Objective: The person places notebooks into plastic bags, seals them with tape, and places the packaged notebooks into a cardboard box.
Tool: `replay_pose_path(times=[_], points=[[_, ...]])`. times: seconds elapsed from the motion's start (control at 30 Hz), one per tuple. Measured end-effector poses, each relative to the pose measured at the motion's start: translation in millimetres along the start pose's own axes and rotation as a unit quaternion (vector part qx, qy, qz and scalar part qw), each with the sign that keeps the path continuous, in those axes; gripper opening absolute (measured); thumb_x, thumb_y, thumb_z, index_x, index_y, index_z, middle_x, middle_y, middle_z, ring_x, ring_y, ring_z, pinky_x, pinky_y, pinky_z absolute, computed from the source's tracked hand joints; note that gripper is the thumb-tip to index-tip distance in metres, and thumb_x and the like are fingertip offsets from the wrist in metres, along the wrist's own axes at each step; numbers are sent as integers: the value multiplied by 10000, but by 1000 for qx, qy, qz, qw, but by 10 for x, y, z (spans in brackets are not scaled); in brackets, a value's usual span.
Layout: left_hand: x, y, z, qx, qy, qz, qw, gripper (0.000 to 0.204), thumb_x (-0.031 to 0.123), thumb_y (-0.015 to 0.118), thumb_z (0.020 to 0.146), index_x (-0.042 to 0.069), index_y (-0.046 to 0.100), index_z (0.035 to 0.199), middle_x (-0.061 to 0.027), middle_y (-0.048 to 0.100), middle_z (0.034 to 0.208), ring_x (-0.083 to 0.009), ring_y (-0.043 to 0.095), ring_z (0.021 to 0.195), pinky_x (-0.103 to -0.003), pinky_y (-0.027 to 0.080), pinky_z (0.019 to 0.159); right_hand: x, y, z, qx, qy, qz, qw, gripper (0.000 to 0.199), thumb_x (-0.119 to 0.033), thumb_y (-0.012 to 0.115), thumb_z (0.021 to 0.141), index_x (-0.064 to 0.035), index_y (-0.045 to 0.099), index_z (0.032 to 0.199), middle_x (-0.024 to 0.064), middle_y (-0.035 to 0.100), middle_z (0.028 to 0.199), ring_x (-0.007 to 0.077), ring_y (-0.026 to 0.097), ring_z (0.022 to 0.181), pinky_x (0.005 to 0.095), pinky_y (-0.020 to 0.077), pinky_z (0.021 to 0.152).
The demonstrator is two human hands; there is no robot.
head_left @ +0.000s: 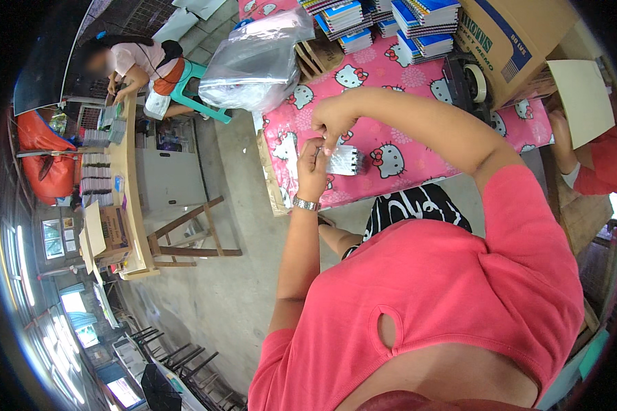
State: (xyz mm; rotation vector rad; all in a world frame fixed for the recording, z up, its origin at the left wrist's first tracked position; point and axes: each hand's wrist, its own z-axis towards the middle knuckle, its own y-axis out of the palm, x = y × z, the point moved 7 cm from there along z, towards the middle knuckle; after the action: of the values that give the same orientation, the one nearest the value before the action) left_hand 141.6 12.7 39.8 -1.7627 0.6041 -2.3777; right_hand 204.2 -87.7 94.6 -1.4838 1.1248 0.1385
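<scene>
Left hand [311, 166] and right hand [334, 118], two in all; wristwatch [306, 203], one; white spiral-bound bundle [343, 161], one; green stool [179, 88], one; white roll [474, 83], one; co-workers [142, 60], two; large cardboard box [504, 58] at upper right, one; blue notebooks [425, 18], several stacks, overlapping beyond exact count.

Notepads [341, 162] near the desk's [391, 181] front edge.
From them: plastic bags [250, 72] at eleven o'clock, notebook stacks [425, 31] at one, tape dispenser [461, 81] at two, carton [507, 38] beyond.

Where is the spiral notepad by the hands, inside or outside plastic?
Apparently inside: glossy clear film covers the spiral notepad, extending past its black coils.
</scene>
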Motion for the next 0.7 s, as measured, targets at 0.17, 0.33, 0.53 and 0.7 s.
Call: replay_pose_path(times=[0.17,0.33,0.53,0.7], points=[[87,-5,11,10,-17,-18,1000,143,65,477,914,-11,588,964,-101,580,925,-186,550,812,-295,441,739,124,71,135,-56,11,-100,993,526,-485,815,635,-12,592,693,75,601,636,221,568,591,357,438,514],[89,-4,-14,17,2,-3,1000,124,54,502,905,-12,585,969,-98,573,927,-182,548,795,-293,446,728,614,425,96,-76,46,146,985,395,-417,782,723,-66,602,730,-2,571,644,130,496,559,282,375,499],[147,58,-40,-5,-77,-46,996,161,50,571,872,15,561,1028,-39,563,921,-124,535,809,-274,465,706,887,1011,73,-42,6,596,802,301,-406,722,814,-155,585,721,-78,452,571,65,355,461,221,262,422],[27,18,-56,-48,-78,-27,995,297,136,571,904,35,527,1180,-87,578,1098,-157,557,940,-318,471,861,1213,1196,-106,45,187,362,912,444,-533,617,853,-99,588,760,-23,463,579,92,384,497,278,319,461]])
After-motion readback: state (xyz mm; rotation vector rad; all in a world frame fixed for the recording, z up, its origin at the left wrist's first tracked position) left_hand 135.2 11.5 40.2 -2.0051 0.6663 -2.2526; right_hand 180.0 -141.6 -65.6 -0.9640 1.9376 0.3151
